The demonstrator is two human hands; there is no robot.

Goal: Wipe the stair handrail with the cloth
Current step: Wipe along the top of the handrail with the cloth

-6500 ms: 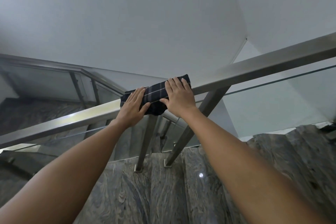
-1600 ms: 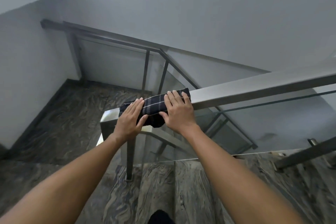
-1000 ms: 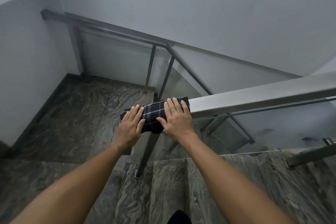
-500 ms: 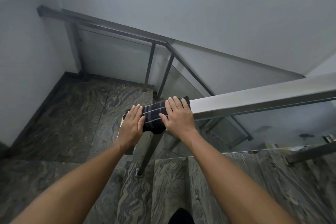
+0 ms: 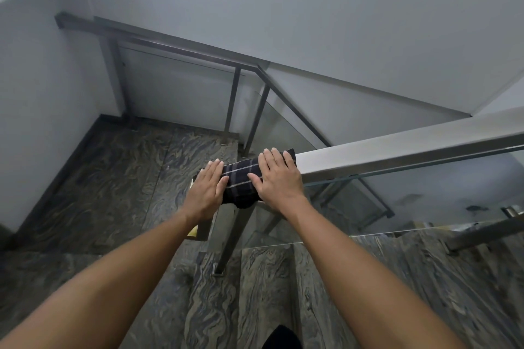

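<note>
Both forearms are reaching forward over the marble steps. The left hand is pressing flat, fingers straight and together, on the dark plaid cloth. The right hand is lying flat on it too, fingers spread. The cloth is draping over the low end of the steel handrail. Beyond, the lower railing is running along the landing wall.
</note>
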